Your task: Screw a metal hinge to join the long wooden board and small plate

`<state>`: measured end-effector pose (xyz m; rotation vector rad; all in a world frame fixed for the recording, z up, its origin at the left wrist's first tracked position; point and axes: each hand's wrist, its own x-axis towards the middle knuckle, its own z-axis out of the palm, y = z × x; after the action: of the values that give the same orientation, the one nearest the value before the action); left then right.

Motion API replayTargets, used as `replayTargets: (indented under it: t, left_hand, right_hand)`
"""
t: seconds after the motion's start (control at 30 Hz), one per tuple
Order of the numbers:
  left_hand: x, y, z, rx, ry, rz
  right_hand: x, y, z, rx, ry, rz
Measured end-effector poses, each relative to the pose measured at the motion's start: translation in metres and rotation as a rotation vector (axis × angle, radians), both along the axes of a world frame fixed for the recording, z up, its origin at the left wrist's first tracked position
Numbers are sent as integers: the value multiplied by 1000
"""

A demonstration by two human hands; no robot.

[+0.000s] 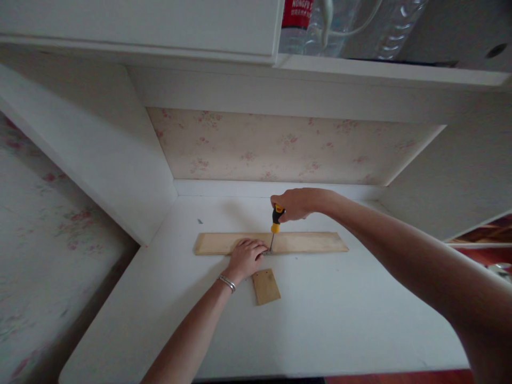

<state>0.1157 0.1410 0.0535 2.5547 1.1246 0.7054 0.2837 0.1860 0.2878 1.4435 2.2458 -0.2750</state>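
Right hand (294,204) fingers wrap the screwdriver (275,223); left hand (245,258) fingers press flat on the plank (312,242).

Left hand (245,257) lies flat, palm down; right hand (294,204) fisted in a closed grip, arm outstretched.

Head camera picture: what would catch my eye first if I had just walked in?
Most striking is the right hand gripping a yellow-and-black screwdriver, held upright with its tip down on a long wooden plank near the back of the white desk. The left hand, with a bracelet on its wrist, presses on the plank right beside the tip. A small wooden piece lies just in front, apart from the plank.
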Motion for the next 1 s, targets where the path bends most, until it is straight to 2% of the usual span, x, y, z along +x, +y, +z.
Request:
replayTargets:
  t: [0.07, 0.23, 0.33, 0.47, 0.53, 0.67, 0.73, 0.9, 1.0]
  left_hand:
    - [0, -1, 1, 3, -2, -2]
    - [-1, -1, 2, 5, -13, -6]
    - [-1, -1, 3, -7, -6, -7]
    - [-1, -1, 2, -10, -5, -10]
    - [-1, -1, 2, -11, -5, -5]
    - [-1, -2, 3, -23, -2, 0]
    - [-1, -3, 3, -23, -2, 0]
    - [-1, -3, 4, -6, 1, -12]
    - [-1, -3, 4, -5, 8, -11]
  right_hand:
    - [0, 0, 0, 70, -59, -31]
    - [-3, -3, -1, -34, 51, -2]
    - [-4, -3, -2, 34, -52, -60]
    - [-2, -1, -4, -70, 48, -47]
    - [0, 0, -5, -42, 47, -24]
    - [-3, -1, -8, 147, -81, -50]
    - [-3, -1, -9, 196, -75, -50]
    - [5, -3, -7, 14, 99, -5]
    - [6, -4, -8, 122, 20, 22]
